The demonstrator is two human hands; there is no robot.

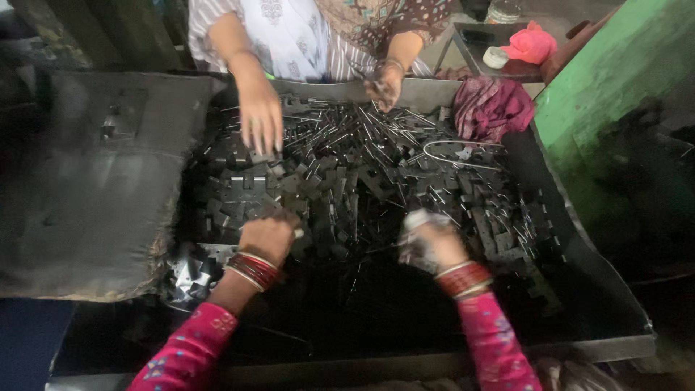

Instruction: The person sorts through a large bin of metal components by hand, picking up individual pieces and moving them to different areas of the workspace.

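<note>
Sorting metal pieces [340, 181], both hands [269, 237].

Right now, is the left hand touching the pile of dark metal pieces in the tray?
Touching. The head view shows the left hand resting knuckles-up on the pile of dark metal pieces, its fingers curled into them with no gap.

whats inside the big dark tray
A heap of dark flat metal pieces and thin rods fills the tray. The tray floor beneath the heap is covered.

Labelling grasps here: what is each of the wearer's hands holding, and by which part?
Left hand rests closed on the pile of dark flat metal cut-outs; any grasp is hidden. Right hand is blurred, closed around something pale; the object and the hold cannot be told.
</note>
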